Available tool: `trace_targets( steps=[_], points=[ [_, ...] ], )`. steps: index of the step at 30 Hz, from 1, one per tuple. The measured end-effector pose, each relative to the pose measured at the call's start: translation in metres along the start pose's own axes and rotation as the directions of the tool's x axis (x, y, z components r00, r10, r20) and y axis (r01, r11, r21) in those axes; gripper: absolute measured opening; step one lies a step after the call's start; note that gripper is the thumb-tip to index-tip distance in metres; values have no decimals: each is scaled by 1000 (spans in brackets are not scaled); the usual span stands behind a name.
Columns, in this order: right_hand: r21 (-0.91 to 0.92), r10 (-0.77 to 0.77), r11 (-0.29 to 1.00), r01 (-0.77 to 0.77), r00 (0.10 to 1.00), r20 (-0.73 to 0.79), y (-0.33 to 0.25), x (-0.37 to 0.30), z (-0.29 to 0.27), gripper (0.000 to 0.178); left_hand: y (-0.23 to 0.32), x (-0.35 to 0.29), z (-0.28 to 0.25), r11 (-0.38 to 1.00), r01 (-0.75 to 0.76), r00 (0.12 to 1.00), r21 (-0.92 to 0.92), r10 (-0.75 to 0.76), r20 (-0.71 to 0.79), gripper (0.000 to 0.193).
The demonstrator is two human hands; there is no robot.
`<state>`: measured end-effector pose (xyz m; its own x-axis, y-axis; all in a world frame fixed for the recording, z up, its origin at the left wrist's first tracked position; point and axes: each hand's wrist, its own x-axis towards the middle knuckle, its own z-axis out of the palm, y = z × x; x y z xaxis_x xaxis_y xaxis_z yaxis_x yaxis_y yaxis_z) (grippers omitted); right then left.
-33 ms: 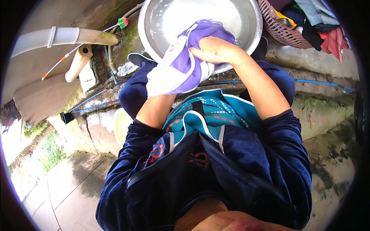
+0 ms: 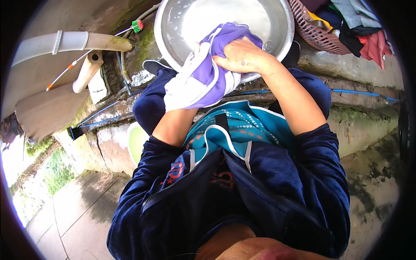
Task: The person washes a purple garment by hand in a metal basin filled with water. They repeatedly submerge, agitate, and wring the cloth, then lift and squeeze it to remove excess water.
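A purple and white zippered garment (image 2: 207, 84) is bunched over the near rim of a wide metal basin (image 2: 161, 37). My right hand (image 2: 240, 55) is closed on its purple cloth, thumb toward the left and most fingertips out of sight in the folds. The white part drapes over my left wrist and covers my left hand, so its fingers are hidden; only the left forearm (image 2: 177, 123) shows below the cloth. Water with bright glare lies in the basin, and a few bubbles cling near its left side.
A pink-brown slatted basket (image 2: 318, 37) piled with clothes (image 2: 362, 21) stands right of the basin. To the left are a thick pale pipe (image 2: 71, 42), a striped stick (image 2: 69, 67) and a blue hose (image 2: 102, 121). A light green tub (image 2: 135, 141) sits beside my left sleeve.
My right hand has turned slightly on the purple cloth, showing more of its back. The garment has shifted very little.
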<state>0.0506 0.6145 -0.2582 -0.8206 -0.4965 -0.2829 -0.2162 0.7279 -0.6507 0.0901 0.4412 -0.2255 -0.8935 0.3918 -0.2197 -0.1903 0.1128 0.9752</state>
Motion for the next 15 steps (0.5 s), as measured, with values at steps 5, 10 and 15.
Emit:
trace_targets(
  steps=[5,10,15],
  points=[
    [-72,-2,997,-1,999,-44,-12,-7,-17,73,5,-9,6,870,-114,991,480,132,-3,38],
    [572,98,820,-13,988,-118,35,21,-12,87,4,-1,5,835,-140,980,532,193,-46,38],
    [976,103,218,25,994,-49,107,53,-11,36,5,18,-6,949,-176,970,260,212,-120,38]
  ],
)
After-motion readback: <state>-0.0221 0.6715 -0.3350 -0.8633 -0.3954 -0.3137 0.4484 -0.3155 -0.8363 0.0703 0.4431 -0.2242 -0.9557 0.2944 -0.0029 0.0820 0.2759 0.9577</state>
